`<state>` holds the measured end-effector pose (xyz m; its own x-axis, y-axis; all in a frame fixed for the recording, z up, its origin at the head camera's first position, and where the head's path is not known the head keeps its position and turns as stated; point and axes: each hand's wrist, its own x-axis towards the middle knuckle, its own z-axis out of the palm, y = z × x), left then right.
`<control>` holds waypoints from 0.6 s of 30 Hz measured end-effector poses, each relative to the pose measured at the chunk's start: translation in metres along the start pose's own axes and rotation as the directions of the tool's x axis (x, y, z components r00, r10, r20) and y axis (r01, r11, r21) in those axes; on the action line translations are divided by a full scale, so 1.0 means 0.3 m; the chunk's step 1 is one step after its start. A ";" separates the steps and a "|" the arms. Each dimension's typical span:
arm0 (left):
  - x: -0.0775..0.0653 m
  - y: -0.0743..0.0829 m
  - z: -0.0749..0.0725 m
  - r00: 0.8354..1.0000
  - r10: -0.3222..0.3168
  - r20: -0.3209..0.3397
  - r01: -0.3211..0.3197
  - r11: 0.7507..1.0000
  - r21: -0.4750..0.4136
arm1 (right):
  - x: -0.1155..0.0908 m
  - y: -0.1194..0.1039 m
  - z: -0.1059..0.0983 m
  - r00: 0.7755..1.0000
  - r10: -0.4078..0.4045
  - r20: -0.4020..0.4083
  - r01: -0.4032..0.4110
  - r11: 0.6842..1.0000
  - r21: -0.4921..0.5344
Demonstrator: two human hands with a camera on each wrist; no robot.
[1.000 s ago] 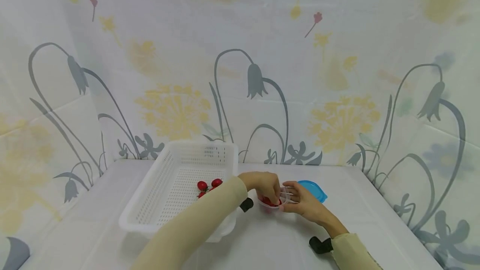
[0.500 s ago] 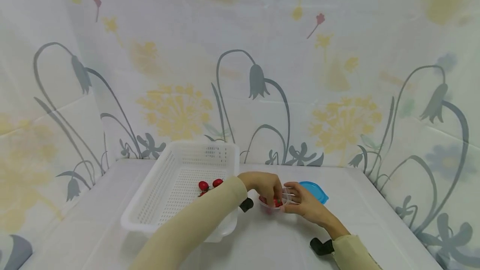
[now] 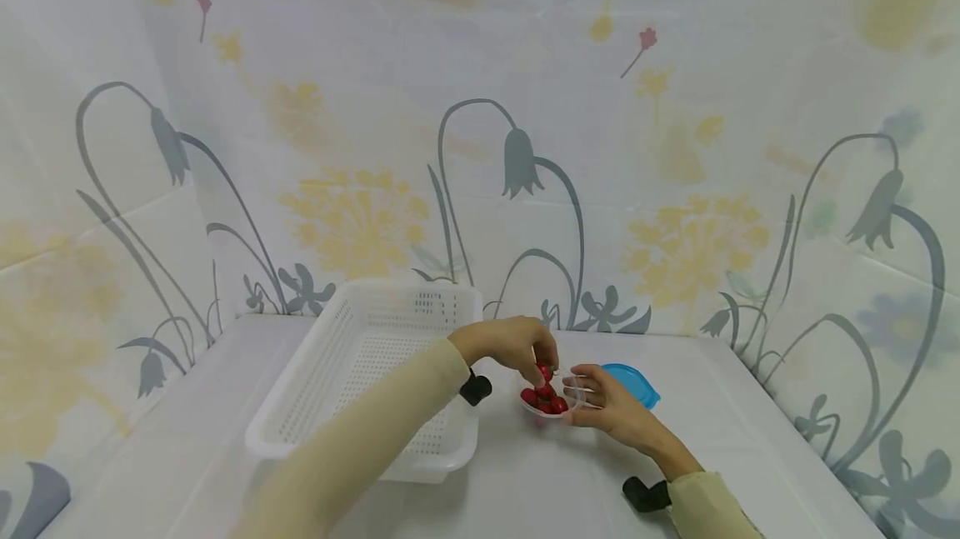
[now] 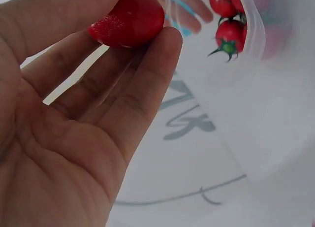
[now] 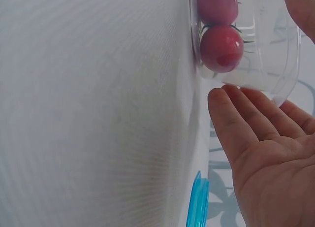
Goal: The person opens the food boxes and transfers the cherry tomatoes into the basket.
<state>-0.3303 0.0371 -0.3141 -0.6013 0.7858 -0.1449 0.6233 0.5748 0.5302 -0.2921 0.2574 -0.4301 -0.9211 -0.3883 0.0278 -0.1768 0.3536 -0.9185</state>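
My left hand (image 3: pixel 516 345) pinches a red cherry tomato (image 4: pixel 133 21) between thumb and fingers, just above a small clear plastic container (image 3: pixel 536 416). Several more cherry tomatoes (image 3: pixel 557 404) with green stems lie inside it. At the container's right side is my right hand (image 3: pixel 613 407), its fingers mostly straight and the thumb apart, close to the wall. In the right wrist view the fingertips (image 5: pixel 217 96) sit beside the container's wall; whether they touch it I cannot tell. Nothing is gripped by that hand.
A large white perforated basket (image 3: pixel 270 406) stands to the left, partly covered by the left sleeve (image 3: pixel 367 431). Behind the right hand a blue lid (image 3: pixel 632 382) lies on the white table. A patterned cloth backdrop (image 3: pixel 480 214) rises behind the table.
My left hand has risen out of the container and now holds a tomato above it. The sleeve has shifted and hides the tomatoes seen earlier in the basket. The right hand stays put.
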 end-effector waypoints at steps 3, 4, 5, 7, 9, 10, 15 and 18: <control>-0.044 -0.016 -0.031 1.000 0.014 -0.024 -0.014 1.000 0.001 | 0.006 0.013 0.001 1.000 -0.010 -0.004 0.010 1.000 -0.013; -0.062 -0.023 -0.041 0.999 0.016 -0.033 -0.017 1.000 -0.008 | 0.007 0.014 0.002 1.000 -0.012 -0.005 0.012 1.000 -0.014; -0.080 -0.032 -0.051 0.999 0.016 -0.045 -0.017 1.000 -0.014 | 0.007 0.013 0.003 1.000 -0.016 -0.005 0.016 1.000 -0.018; -0.118 -0.053 -0.069 0.997 0.020 -0.072 -0.022 0.999 -0.025 | 0.005 0.010 0.004 1.000 -0.019 -0.006 0.019 1.000 -0.023; -0.159 -0.073 -0.086 0.995 0.015 -0.099 -0.018 0.999 -0.029 | 0.003 0.007 0.005 1.000 -0.022 -0.009 0.021 0.999 -0.030; -0.179 -0.085 -0.094 0.994 0.011 -0.112 -0.015 0.999 -0.036 | 0.001 0.005 0.005 1.000 -0.022 -0.009 0.022 0.999 -0.033; -0.271 -0.144 -0.123 0.988 -0.030 -0.154 0.025 0.999 -0.037 | 0.000 0.002 0.003 1.000 -0.030 -0.006 0.030 0.999 -0.037; -0.310 -0.182 -0.124 0.985 -0.052 -0.167 0.049 0.999 -0.023 | 0.000 0.000 0.004 0.999 -0.034 0.001 0.034 0.999 -0.026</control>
<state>-0.3271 -0.0760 -0.2984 -0.7080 0.7055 -0.0311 0.5814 0.6073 0.5415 -0.2916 0.2564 -0.4304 -0.9142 -0.4011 0.0581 -0.2164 0.3620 -0.9067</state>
